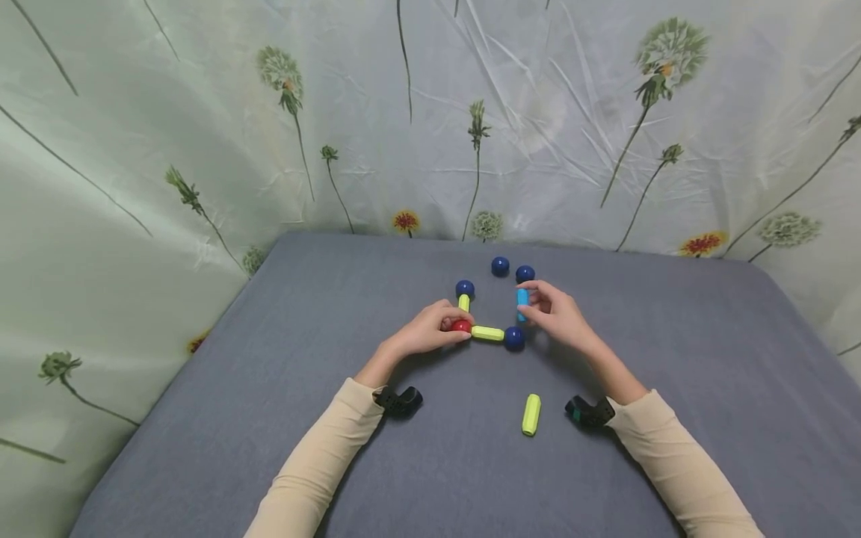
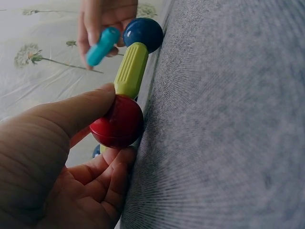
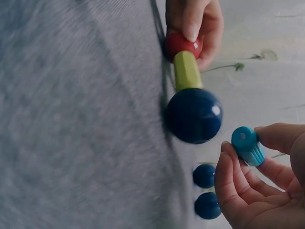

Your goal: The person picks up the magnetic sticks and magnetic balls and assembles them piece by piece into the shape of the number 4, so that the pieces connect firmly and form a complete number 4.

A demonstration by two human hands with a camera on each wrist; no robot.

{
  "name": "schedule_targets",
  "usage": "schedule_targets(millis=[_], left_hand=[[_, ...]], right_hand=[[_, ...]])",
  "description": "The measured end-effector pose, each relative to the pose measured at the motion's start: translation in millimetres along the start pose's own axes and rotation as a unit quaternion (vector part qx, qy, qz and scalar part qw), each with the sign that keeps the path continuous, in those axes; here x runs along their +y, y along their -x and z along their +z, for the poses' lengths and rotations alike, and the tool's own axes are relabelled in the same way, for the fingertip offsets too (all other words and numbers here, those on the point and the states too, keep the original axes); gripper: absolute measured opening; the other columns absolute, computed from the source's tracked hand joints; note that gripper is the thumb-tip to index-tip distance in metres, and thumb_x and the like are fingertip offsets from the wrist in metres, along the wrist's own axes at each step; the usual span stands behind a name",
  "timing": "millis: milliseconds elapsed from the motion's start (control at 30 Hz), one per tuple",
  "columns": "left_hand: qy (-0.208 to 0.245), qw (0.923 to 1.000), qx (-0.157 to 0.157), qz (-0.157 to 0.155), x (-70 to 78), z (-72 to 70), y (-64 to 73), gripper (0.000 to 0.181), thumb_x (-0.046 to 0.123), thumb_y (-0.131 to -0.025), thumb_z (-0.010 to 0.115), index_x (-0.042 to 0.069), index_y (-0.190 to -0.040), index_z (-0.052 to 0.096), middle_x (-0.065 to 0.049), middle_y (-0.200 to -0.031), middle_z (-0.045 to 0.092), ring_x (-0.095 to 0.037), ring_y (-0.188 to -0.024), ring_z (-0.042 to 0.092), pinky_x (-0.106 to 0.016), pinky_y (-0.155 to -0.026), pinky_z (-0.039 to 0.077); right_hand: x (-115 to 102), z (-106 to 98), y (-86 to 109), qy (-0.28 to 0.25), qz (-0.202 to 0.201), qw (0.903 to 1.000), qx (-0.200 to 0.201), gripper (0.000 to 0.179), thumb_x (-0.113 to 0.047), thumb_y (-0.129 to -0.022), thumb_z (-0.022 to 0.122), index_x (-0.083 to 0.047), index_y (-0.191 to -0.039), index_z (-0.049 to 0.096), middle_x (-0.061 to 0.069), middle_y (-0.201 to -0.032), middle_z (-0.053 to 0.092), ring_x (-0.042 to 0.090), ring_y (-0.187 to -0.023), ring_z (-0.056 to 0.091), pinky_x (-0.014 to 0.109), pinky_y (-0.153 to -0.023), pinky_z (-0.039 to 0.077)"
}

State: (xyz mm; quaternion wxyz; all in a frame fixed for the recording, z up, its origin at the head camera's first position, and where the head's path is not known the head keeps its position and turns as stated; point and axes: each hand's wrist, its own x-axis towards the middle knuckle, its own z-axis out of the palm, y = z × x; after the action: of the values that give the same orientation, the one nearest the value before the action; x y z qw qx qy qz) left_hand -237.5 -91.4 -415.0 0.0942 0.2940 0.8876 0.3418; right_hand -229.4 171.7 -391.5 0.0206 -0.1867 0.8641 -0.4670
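My left hand grips a red ball between thumb and fingers, low over the grey surface. From that ball a yellow-green rod runs right to a dark blue ball. Another yellow-green rod leads away to a second blue ball, forming a corner. My right hand pinches a light blue rod between thumb and fingertips. The rod is held just beyond the right-hand blue ball, with a gap between them in the right wrist view.
Two loose blue balls, one at the back and one by my right fingertips, lie on the grey padded surface. A loose yellow-green rod lies nearer me, between my forearms. A flower-printed curtain hangs behind and at the left.
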Motion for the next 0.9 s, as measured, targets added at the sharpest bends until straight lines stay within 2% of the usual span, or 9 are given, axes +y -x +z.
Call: schedule_targets(millis=[367, 567, 900], left_hand=[[0.003, 1.0, -0.003, -0.002, 0.6, -0.6, -0.3, 0.024, 0.024, -0.088, 0.065, 0.016, -0.111, 0.067, -0.004, -0.086, 0.048, -0.013, -0.076, 0.039, -0.021, -0.066, 0.033], [0.004, 1.0, -0.004, -0.007, 0.2, -0.5, -0.4, 0.025, 0.026, -0.089, 0.064, 0.016, -0.111, 0.066, -0.003, -0.085, 0.047, -0.013, -0.076, 0.039, -0.021, -0.065, 0.032], [0.005, 1.0, -0.003, -0.004, 0.6, -0.3, -0.5, 0.024, 0.025, -0.089, 0.064, 0.016, -0.111, 0.067, -0.002, -0.084, 0.045, -0.013, -0.075, 0.038, -0.021, -0.065, 0.031]], right_hand=[[17, 3, -6.1, -0.055, 0.058, 0.9967, -0.013, 0.042, -0.01, -0.093, 0.055, 0.008, -0.128, 0.044, 0.025, -0.1, 0.059, -0.001, -0.069, 0.057, 0.024, -0.067, 0.054], [20, 6, -8.4, -0.052, 0.068, 0.9963, -0.008, 0.041, -0.01, -0.091, 0.057, 0.008, -0.127, 0.046, 0.02, -0.093, 0.062, 0.002, -0.064, 0.054, 0.022, -0.061, 0.048], [19, 11, -11.4, -0.058, 0.088, 0.9943, -0.013, 0.041, -0.013, -0.091, 0.058, 0.005, -0.127, 0.048, 0.02, -0.092, 0.062, 0.004, -0.063, 0.055, 0.023, -0.061, 0.049]])
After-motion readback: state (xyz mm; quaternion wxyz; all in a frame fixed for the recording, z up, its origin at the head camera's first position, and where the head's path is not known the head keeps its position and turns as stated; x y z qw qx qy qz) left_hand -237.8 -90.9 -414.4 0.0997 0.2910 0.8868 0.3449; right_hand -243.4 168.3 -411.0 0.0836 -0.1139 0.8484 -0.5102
